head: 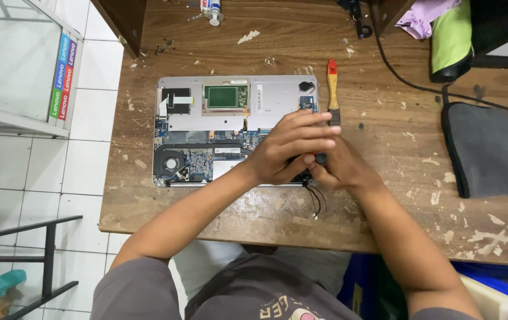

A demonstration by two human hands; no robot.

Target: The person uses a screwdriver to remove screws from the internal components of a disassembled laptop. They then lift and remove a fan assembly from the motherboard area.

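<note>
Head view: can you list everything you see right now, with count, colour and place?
Opened laptop: one, silver, centre of table.
Cooling fan: one, black, laptop's lower left.
Brush: one, red and yellow handle, right of laptop.
Glue tube: one, white, table's top edge.
Cable: one, black, upper right.
Pouch: one, grey, right edge.
Wooden table: one, brown, chipped.
Left hand: over laptop's right side.
Right hand: gripping a small black tool.
</note>
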